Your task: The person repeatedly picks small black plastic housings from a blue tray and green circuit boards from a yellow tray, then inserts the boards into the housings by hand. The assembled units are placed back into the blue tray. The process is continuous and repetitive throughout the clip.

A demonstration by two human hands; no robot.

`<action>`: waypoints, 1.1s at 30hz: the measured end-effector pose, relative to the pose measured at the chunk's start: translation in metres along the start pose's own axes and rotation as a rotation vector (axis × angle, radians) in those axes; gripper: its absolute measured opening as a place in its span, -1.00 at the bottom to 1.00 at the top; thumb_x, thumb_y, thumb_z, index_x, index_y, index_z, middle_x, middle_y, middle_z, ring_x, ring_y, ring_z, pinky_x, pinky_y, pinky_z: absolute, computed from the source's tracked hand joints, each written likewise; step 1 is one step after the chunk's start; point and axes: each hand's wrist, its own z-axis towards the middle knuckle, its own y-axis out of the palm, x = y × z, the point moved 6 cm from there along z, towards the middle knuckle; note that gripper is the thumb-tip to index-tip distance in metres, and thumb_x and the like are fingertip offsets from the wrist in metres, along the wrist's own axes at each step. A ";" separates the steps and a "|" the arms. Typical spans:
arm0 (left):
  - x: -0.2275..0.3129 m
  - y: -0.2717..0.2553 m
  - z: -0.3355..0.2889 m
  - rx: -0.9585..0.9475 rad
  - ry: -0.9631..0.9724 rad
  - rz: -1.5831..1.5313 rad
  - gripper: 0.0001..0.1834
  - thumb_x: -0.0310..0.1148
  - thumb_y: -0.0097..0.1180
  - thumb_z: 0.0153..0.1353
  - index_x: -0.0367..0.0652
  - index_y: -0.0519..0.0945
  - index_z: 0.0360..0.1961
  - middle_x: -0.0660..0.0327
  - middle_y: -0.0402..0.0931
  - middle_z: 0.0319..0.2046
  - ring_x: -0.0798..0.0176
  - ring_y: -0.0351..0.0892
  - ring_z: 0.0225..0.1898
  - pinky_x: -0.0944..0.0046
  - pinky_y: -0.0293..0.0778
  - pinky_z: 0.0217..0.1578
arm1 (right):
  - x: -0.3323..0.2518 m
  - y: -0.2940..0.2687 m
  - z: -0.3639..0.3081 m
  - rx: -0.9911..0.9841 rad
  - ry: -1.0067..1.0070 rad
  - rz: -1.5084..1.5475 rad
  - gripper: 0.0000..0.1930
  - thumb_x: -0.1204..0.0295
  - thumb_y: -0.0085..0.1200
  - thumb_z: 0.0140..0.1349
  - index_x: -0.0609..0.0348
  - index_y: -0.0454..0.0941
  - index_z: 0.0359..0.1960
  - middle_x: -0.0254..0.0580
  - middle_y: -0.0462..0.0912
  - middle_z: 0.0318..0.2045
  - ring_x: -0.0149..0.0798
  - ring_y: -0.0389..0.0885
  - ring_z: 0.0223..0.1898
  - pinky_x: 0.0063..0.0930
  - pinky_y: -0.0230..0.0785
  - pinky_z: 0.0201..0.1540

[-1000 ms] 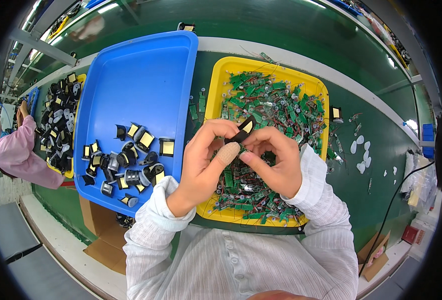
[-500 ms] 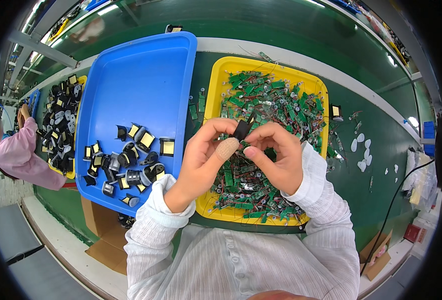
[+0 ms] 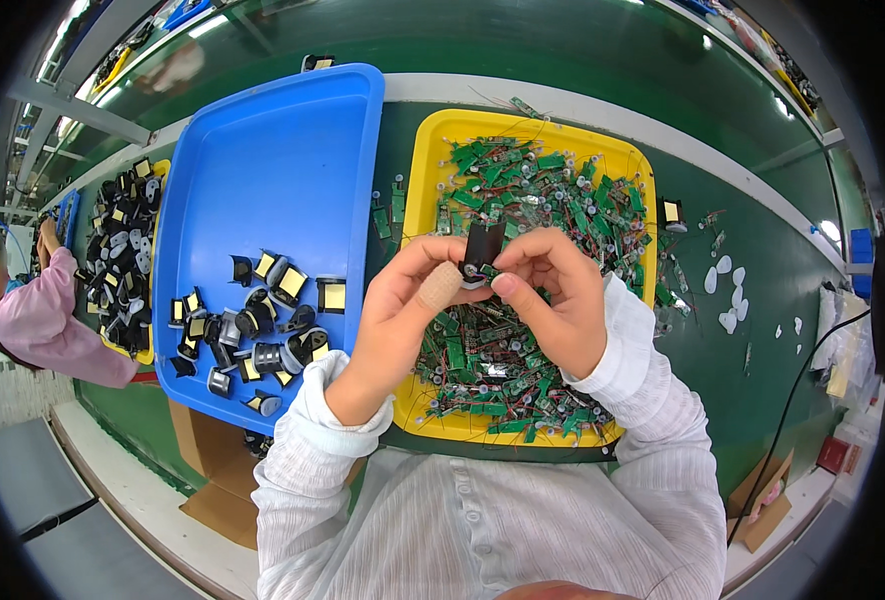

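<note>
Two trays, blue tray (image 3: 273, 170), yellow tray (image 3: 425, 170), green workbench (image 3: 583, 50), factory line.

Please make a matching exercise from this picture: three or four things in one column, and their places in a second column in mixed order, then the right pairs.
Things:
1. small black part
2. green circuit boards
3. black and yellow pieces
4. person in pink sleeve

Places:
A. in the blue tray
B. at the far left edge
C. between both hands, left hand, right hand
D. in the yellow tray

Pairs: 1-C, 2-D, 3-A, 4-B
</note>
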 end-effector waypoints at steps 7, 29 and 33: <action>0.002 0.000 0.000 -0.004 -0.023 -0.025 -0.75 -0.44 -0.06 0.19 -0.29 0.39 -0.12 0.17 0.42 -0.13 0.31 0.44 -0.08 0.21 0.42 -0.05 | 0.001 0.001 0.001 -0.013 0.025 0.043 -0.86 0.55 0.08 0.11 0.25 0.42 -0.30 -0.28 0.52 -0.44 -0.50 0.49 -0.45 -0.65 0.33 -0.44; 0.009 0.002 -0.001 -0.002 0.070 0.068 -0.74 -0.54 0.07 0.07 -0.26 0.39 -0.18 0.19 0.40 -0.19 0.34 0.42 -0.15 0.31 0.39 -0.12 | 0.003 0.001 0.000 -0.033 0.023 0.069 -0.85 0.56 0.13 0.05 0.26 0.47 -0.33 -0.24 0.55 -0.42 -0.44 0.53 -0.48 -0.62 0.37 -0.46; 0.012 -0.002 -0.002 0.019 0.212 0.253 -0.63 -0.58 0.15 0.04 -0.26 0.35 -0.11 0.18 0.38 -0.16 0.35 0.42 -0.17 0.34 0.38 -0.16 | 0.009 0.005 0.000 -0.080 0.167 0.321 -0.83 0.62 0.06 0.09 0.32 0.43 -0.25 -0.18 0.53 -0.35 -0.41 0.58 -0.42 -0.62 0.45 -0.41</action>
